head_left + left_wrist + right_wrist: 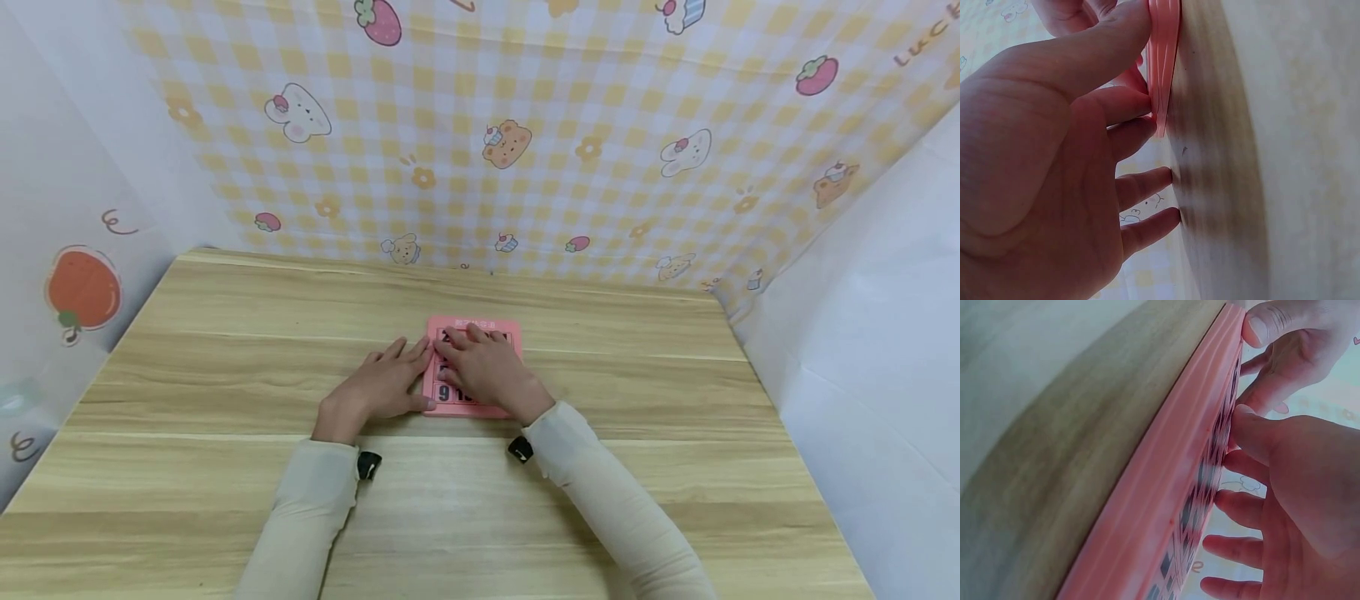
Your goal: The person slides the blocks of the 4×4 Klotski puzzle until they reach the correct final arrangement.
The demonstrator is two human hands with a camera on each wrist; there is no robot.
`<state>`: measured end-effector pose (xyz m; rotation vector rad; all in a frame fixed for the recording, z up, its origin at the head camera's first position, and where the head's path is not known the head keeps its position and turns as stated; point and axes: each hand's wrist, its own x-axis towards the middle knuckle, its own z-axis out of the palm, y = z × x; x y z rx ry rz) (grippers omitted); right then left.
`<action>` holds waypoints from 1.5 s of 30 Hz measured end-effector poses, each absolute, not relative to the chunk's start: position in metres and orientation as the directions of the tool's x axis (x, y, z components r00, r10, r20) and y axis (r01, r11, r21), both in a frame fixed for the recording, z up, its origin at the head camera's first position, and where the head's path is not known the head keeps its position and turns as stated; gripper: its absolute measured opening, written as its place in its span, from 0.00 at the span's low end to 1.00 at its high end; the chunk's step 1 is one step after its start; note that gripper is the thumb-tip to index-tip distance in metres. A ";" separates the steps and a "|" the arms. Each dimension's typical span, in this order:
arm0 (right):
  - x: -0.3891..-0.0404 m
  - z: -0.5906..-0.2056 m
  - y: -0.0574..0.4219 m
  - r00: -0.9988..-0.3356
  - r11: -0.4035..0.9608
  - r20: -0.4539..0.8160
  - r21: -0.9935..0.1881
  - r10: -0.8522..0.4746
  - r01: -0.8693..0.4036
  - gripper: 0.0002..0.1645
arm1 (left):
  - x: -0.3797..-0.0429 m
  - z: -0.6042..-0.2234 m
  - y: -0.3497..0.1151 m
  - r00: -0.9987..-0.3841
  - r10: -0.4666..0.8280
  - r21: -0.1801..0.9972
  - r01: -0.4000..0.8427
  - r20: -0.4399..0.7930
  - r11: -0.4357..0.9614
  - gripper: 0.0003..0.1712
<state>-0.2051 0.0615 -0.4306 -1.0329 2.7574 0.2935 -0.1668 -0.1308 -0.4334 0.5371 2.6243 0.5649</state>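
A pink number slide puzzle (474,411) lies flat on the wooden table, with black numbers on its tiles. My left hand (381,387) rests at its left side, thumb on the near-left corner and index finger against the left edge. The other left fingers are spread, and two reach the tabletop in the left wrist view. Over the tiles lies my right hand (489,372), its fingers extended and its thumb touching a tile on the left side. That hand hides most of the numbers. In the right wrist view, the puzzle's thick pink side (1166,450) runs beside both hands.
The light wooden table (225,350) extends around the puzzle. Behind it hangs a yellow checked cloth (450,100) with cartoon prints. White sheets (862,333) close off the sides. A small black device (369,465) is strapped at each wrist.
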 end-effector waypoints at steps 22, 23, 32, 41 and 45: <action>-0.205 -0.429 0.065 -0.755 0.756 -0.228 0.101 -0.615 -0.647 0.33 | -0.167 -0.433 -0.129 -0.846 0.428 0.459 0.257 -0.319 0.850 0.47; -0.205 -0.429 0.066 -0.754 0.755 -0.227 0.102 -0.616 -0.648 0.33 | -0.167 -0.433 -0.129 -0.846 0.428 0.458 0.258 -0.318 0.850 0.47; -0.205 -0.429 0.068 -0.760 0.762 -0.238 0.108 -0.605 -0.639 0.33 | -0.166 -0.433 -0.129 -0.849 0.421 0.460 0.250 -0.320 0.852 0.48; -0.205 -0.429 0.071 -0.759 0.757 -0.222 0.114 -0.611 -0.643 0.33 | -0.166 -0.434 -0.129 -0.850 0.422 0.451 0.257 -0.316 0.855 0.48; -0.205 -0.428 0.073 -0.762 0.760 -0.228 0.116 -0.606 -0.639 0.33 | -0.167 -0.434 -0.129 -0.850 0.422 0.451 0.257 -0.316 0.855 0.48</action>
